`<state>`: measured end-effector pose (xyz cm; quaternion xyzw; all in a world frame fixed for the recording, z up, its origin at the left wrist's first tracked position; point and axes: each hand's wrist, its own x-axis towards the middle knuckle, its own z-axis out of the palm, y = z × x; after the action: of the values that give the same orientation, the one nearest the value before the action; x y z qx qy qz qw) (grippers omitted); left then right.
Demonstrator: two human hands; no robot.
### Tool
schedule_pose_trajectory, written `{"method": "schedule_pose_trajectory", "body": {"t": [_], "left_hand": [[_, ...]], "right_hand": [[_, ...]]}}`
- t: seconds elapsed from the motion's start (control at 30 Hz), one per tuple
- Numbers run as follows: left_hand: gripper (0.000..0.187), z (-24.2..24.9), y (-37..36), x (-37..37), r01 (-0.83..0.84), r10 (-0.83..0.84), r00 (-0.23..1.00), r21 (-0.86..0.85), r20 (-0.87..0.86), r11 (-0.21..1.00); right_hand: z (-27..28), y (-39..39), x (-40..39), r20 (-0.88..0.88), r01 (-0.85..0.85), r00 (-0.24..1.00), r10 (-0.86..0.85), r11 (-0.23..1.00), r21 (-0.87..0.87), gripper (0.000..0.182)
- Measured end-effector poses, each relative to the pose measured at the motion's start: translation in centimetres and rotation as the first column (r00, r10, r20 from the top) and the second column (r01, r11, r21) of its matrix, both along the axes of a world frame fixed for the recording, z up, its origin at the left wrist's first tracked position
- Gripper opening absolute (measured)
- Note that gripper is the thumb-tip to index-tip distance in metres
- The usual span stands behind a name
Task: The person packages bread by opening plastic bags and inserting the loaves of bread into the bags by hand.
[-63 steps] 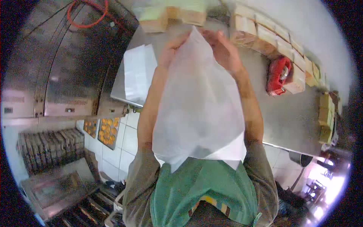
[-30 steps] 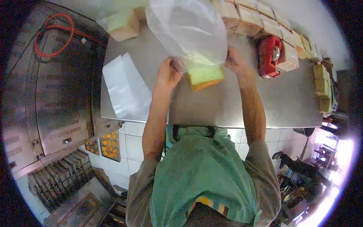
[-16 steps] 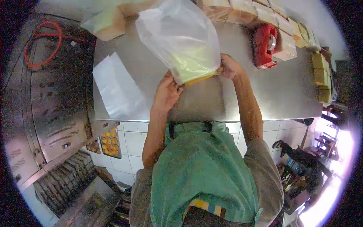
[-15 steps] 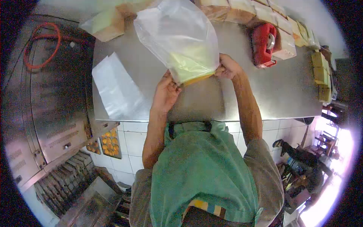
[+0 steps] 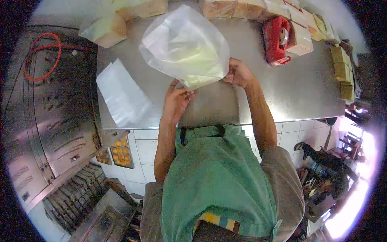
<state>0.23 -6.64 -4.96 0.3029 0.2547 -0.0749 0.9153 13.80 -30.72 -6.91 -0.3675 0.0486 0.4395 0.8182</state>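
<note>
A clear plastic bag (image 5: 187, 44), puffed out, rises over the metal table between my hands. Something pale yellow shows through its lower part; the plastic blurs what it is. My left hand (image 5: 177, 103) is closed at the bag's lower left corner, thumb and fingertips at the edge. At the lower right corner, the curled fingers of my right hand (image 5: 240, 73) grip the plastic. Flat white plastic bags (image 5: 123, 94) lie in a stack left of my left hand. Beyond my right hand stands a red tape dispenser (image 5: 276, 42) with a roll in it.
Wrapped bread loaves (image 5: 252, 8) line the back of the metal table (image 5: 296, 94), with another wrapped loaf (image 5: 105, 31) at the back left. Yellow blocks (image 5: 342, 70) sit at the right edge. A metal oven (image 5: 60, 117) with a red hose (image 5: 58, 56) stands left.
The bag has come lower and puffed rounder. The yellow strip along its lower edge, visible before between my hands, is now covered by plastic. Both hands keep hold of the corners.
</note>
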Motion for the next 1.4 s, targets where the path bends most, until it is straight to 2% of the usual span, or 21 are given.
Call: {"method": "schedule_pose_trajectory", "body": {"t": [0.1,0.2,0.3,0.37,0.4,0.47,0.5,0.57,0.67,0.7,0.77,0.8,0.87,0.9,0.97,1.03,1.07,1.17,1.2,1.3,1.4], "left_hand": [[0.052,-0.9,-0.3,-0.1,-0.006,0.009,1.0,0.102,-0.03,0.995],[0.046,-4.2,-0.2,0.6,-0.069,0.071,0.998,0.162,-0.003,0.984],[0.03,-4.6,-0.4,2.2,-0.113,0.111,0.993,0.099,0.027,0.989],[0.019,-4.2,0.1,3.6,-0.122,0.119,0.991,0.055,0.059,0.991],[0.017,-4.0,0.2,4.2,-0.115,0.102,0.992,0.227,0.07,0.967],[0.016,-3.8,0.4,4.7,-0.098,0.072,0.995,0.545,0.069,0.833],[0.017,-3.6,0.5,4.5,-0.027,0.035,0.999,0.619,-0.001,0.785],[0.021,-3.2,0.8,4.5,0.132,-0.028,0.988,0.736,-0.152,0.664],[0.024,-4.1,0.8,5.0,0.131,-0.005,0.986,0.759,-0.166,0.638],[0.024,-5.7,0.8,5.4,0.03,0.025,0.998,0.856,-0.05,0.516],[0.026,-10.3,1.2,5.9,-0.197,0.042,0.98,0.951,0.193,0.237],[0.029,-10.9,1.3,5.9,-0.219,0.025,0.976,0.956,0.218,0.198],[0.037,-12.2,1.7,5.8,-0.265,-0.013,0.963,0.957,0.268,0.116],[0.042,-10.3,1.3,5.5,-0.216,0.056,0.976,0.888,0.212,0.405],[0.054,-4.1,0.1,3.9,-0.131,0.124,0.991,0.505,0.048,0.853],[0.06,-5.1,0.0,3.0,-0.109,0.088,0.994,0.383,0.071,0.918],[0.064,-5.7,0.0,2.4,-0.095,0.073,0.994,0.32,0.081,0.943],[0.061,-5.0,-0.7,1.2,-0.1,0.102,0.995,0.332,0.012,0.938],[0.061,-5.0,-0.7,0.8,-0.038,0.04,0.999,0.423,0.003,0.906],[0.058,-4.5,-0.8,0.1,0.108,-0.087,0.994,0.66,-0.065,0.743],[0.048,-2.5,-1.4,0.9,0.177,-0.11,0.984,0.821,-0.139,0.542]], "right_hand": [[0.6,0.4,-0.4,0.053,0.119,0.993,-0.11,0.967,-0.224,0.023],[0.6,1.1,-0.2,0.106,0.203,0.978,-0.18,0.938,-0.279,0.027],[-2.4,1.1,0.4,0.271,0.159,0.962,-0.017,0.845,-0.511,0.032],[-2.5,1.8,-0.1,0.32,0.209,0.947,-0.032,0.817,-0.538,0.033],[-2.0,2.1,-0.2,0.379,0.234,0.925,-0.015,0.808,-0.541,0.034],[-1.1,2.7,-0.5,0.52,0.287,0.853,0.04,0.797,-0.531,0.035],[-0.8,2.9,-0.6,0.602,0.312,0.795,0.078,0.799,-0.515,0.035],[-0.8,3.1,-0.5,0.668,0.398,0.732,0.131,0.715,-0.576,0.036],[0.3,3.2,-1.2,0.705,0.467,0.662,0.254,0.596,-0.653,0.037],[0.9,3.3,-1.4,0.707,0.484,0.64,0.3,0.557,-0.675,0.037],[1.7,3.5,-1.8,0.67,0.429,0.696,0.259,0.599,-0.677,0.037],[1.9,3.6,-2.0,0.645,0.395,0.724,0.244,0.619,-0.678,0.037],[0.8,2.7,-1.8,0.466,0.266,0.878,0.11,0.697,-0.665,0.039],[0.3,2.2,-1.6,0.357,0.209,0.933,0.046,0.738,-0.642,0.041],[0.1,1.5,-1.6,0.314,0.216,0.948,-0.044,0.816,-0.536,0.042],[0.7,1.3,-1.7,0.314,0.229,0.947,-0.074,0.84,-0.491,0.039],[1.2,1.3,-1.8,0.337,0.232,0.94,-0.059,0.834,-0.501,0.035],[1.3,1.2,-2.0,0.367,0.227,0.93,-0.026,0.826,-0.515,0.032],[1.1,1.1,-1.9,0.372,0.221,0.928,-0.014,0.826,-0.519,0.032],[0.7,1.2,-2.2,0.364,0.109,0.918,0.16,0.778,-0.618,0.044],[0.1,1.4,-2.7,0.354,0.133,0.929,0.106,0.797,-0.588,0.046]]}}
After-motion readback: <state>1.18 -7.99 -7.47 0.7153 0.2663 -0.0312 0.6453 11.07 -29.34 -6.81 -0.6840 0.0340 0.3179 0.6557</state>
